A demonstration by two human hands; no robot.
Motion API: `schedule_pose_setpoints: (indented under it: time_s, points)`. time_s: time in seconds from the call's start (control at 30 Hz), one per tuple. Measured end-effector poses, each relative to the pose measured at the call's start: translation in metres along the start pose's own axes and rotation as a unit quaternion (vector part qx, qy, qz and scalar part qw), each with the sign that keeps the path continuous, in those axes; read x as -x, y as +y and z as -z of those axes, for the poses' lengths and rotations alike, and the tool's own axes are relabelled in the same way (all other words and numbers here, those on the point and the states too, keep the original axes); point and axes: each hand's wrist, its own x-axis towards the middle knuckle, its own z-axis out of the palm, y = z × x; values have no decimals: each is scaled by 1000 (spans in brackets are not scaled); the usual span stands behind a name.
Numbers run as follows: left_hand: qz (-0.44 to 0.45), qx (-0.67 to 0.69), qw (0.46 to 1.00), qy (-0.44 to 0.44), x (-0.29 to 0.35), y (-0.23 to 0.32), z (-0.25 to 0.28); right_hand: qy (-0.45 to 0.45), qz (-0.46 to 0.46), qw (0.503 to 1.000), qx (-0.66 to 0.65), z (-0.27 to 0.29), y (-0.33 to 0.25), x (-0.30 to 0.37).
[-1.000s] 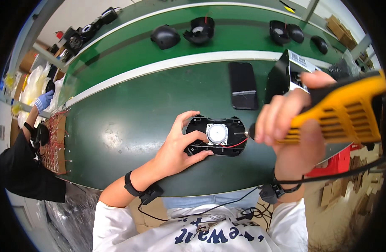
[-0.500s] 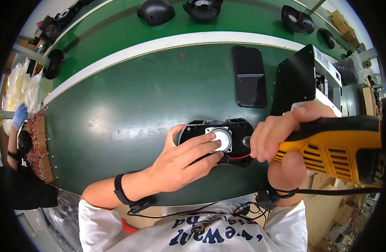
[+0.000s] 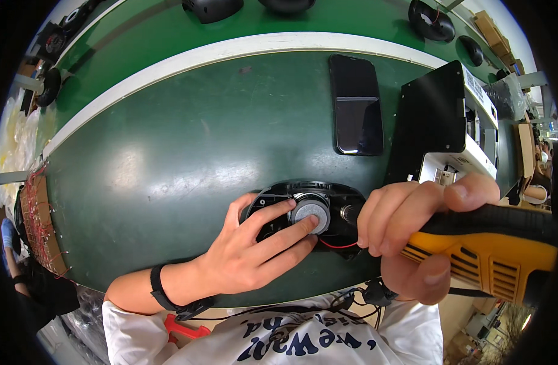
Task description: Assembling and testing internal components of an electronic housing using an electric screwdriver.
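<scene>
A round speaker point(image 3: 302, 213) with a grey magnet sits in a black curved housing point(image 3: 338, 190) on the green bench. My left hand point(image 3: 254, 255) holds it down: the fingertips press on the magnet and frame, while the thumb lies at the housing's left edge. In my right hand point(image 3: 406, 228), fingers wrapped round its front, is a yellow and black power screwdriver point(image 3: 467, 255). Its metal nose point(image 3: 348, 213) reaches over the housing just right of the speaker; the bit's tip cannot be made out. A red wire point(image 3: 337, 246) runs from beside the speaker toward my right hand.
A black phone point(image 3: 357, 106) lies beyond the housing. To its right stands a black and white metal box point(image 3: 428, 115). Black shells point(image 3: 212, 7) rest on the far green surface past a white ledge point(image 3: 230, 47). At far left, a cardboard piece point(image 3: 45, 225) carries red wires, with another person's arm nearby.
The view has shifted, so the bench items sit differently in it. The screwdriver's body has swung slightly lower on the right; its nose stays beside the speaker. My left fingers remain on the speaker.
</scene>
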Motion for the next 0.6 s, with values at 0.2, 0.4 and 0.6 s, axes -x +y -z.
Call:
schedule_pose_setpoints:
  time_s: [0.2,0.4,0.6]
  points:
    - [3,2,1000,1,2,-1,-1,-9,14,1000,-14,1,-2,14]
    - [-1,-9,1000,4,3,0,-1,-5,28,999,-20,0,5,5]
    - [1,-1,1000,4,1,0,0,-4,42,999,-27,-13,23,-17]
